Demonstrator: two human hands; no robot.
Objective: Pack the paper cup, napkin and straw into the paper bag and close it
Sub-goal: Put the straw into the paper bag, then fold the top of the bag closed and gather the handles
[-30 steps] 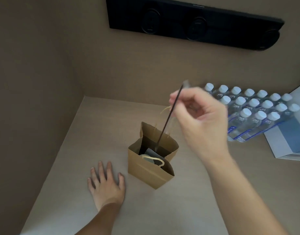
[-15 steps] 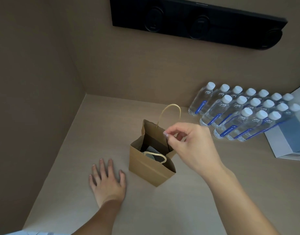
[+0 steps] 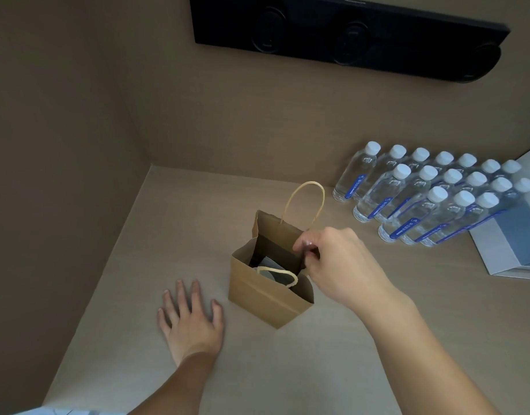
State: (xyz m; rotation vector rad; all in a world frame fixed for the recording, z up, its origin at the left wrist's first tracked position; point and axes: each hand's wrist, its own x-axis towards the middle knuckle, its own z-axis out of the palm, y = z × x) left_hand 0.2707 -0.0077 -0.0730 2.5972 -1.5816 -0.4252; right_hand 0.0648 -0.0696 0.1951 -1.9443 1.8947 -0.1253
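Observation:
A small brown paper bag (image 3: 263, 298) stands open and upright mid-table. Its rear handle (image 3: 305, 187) sticks up, while the front handle (image 3: 277, 272) droops into the mouth. Something grey and white (image 3: 266, 262) lies inside, mostly hidden in shadow; I cannot tell which item it is. My right hand (image 3: 338, 265) hovers at the bag's right rim, with thumb and forefinger pinched on the top of a thin dark straw (image 3: 304, 260) that runs down into the bag. To the left of the bag, my left hand (image 3: 192, 319) lies flat on the table with fingers spread, not touching the bag.
Several clear water bottles with white caps (image 3: 431, 199) stand in rows at the back right, beside a white and blue box (image 3: 521, 244). A black bar (image 3: 347, 34) is mounted on the back wall. A brown wall (image 3: 63, 145) closes off the left side.
My right hand came down from above the bag to its rim, lowering the straw until almost all of it is inside. The left hand stayed flat on the table.

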